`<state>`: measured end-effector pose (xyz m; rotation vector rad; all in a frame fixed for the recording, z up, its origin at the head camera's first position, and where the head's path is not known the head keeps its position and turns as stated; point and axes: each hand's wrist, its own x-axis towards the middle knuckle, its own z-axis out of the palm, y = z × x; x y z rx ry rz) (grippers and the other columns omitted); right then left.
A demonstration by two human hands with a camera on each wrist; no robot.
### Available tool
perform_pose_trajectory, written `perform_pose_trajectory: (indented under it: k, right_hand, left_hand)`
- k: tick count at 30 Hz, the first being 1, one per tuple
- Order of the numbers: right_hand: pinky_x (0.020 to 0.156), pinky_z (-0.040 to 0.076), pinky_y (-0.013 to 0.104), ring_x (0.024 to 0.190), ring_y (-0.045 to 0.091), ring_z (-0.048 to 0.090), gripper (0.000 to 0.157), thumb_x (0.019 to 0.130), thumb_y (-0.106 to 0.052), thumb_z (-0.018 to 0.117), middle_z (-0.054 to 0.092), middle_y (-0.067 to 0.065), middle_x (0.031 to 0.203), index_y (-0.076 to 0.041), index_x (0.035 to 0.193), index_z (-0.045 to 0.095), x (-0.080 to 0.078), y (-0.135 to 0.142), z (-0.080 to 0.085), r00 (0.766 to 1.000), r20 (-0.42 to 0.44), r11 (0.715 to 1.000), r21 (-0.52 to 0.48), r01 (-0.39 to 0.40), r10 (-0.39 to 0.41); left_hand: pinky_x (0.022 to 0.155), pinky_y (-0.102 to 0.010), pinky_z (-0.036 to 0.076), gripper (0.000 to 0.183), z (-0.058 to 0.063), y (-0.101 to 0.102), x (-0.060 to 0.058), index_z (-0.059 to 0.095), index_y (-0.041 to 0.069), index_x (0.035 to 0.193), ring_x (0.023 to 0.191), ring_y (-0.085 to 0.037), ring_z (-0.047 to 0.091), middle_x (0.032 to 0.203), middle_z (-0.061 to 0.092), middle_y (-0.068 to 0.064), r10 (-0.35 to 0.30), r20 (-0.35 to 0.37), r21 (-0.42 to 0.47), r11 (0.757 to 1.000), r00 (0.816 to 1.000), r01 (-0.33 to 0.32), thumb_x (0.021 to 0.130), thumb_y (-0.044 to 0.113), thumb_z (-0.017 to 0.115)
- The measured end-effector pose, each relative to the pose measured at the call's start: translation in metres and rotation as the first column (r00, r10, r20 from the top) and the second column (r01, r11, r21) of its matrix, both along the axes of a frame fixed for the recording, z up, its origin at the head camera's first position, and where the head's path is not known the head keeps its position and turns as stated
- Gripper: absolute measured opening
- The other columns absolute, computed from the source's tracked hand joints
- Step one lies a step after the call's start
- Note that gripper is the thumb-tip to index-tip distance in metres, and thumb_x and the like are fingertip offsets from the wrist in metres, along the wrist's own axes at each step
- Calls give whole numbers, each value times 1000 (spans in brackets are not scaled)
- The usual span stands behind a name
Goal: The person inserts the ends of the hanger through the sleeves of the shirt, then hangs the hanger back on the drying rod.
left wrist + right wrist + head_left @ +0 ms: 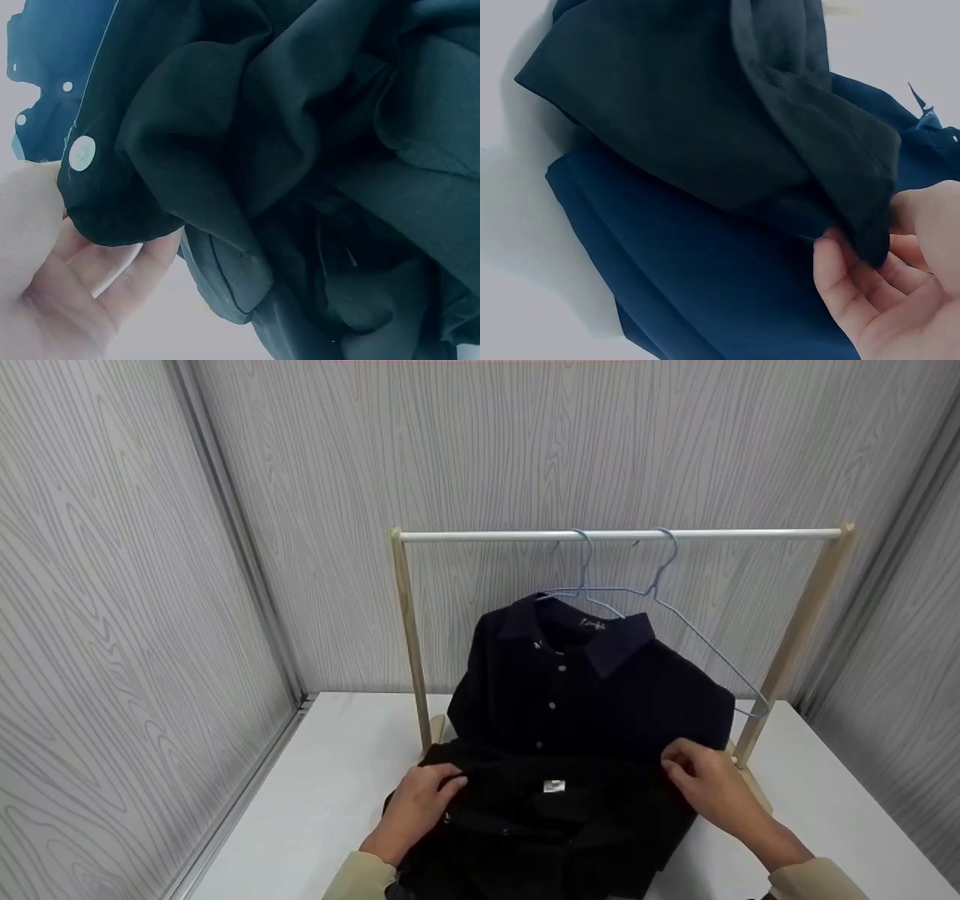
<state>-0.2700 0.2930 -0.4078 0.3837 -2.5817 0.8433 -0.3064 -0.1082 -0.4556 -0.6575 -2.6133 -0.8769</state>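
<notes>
A black garment (540, 825) with a white label spreads between my two hands at the front of the table. At its left edge my left hand (421, 802) pinches the cloth; the left wrist view shows finger and thumb on a corner beside a white button (82, 154). My right hand (709, 784) pinches the opposite edge, and a fold of dark cloth (855, 172) lies between its thumb and fingers. Behind it a navy collared shirt (600, 690) hangs on a blue wire hanger (583, 562), its lower part covered by the black garment.
A rack with a white rail (480, 537) and wooden posts (802, 622) stands on the white table (300, 780). A second blue hanger (705, 641) hangs on the rail at right, partly behind the shirt. Grey wood-patterned panels (337, 472) enclose the back and sides.
</notes>
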Motion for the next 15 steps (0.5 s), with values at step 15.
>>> perform_pose_trajectory:
  k: [15]
  right_hand:
    - [48, 39, 15, 53, 1, 47, 14, 80, 2, 58, 57, -7, 66, -11, 83, 62, 6, 14, 50, 970, -242, 999, 16, 39, -34]
  left_hand:
    - [70, -26, 49, 17, -1, 3, 2, 67, 19, 89, 79, -6, 60, 85, 66, 9, -4, -9, -2, 1000, 1000, 4, 88, 32, 55]
